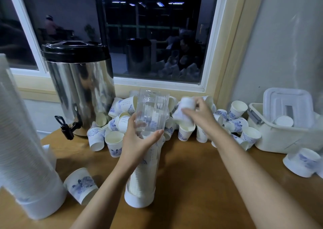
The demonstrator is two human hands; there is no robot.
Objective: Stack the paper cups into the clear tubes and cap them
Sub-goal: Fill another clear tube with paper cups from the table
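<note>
Clear tube (152,104): upright, left hand (138,141) wrapped mid-height
Paper cup (187,104): gripped in right hand (201,116), beside tube mouth

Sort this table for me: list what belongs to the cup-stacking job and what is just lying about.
Job in hand:
- clear tube, gripped by the left hand
- paper cup, held in the right hand
- loose cups heaped behind
- filled tube at the far left

Lying about:
- steel urn with a tap
- white bin with a lid in it
</note>
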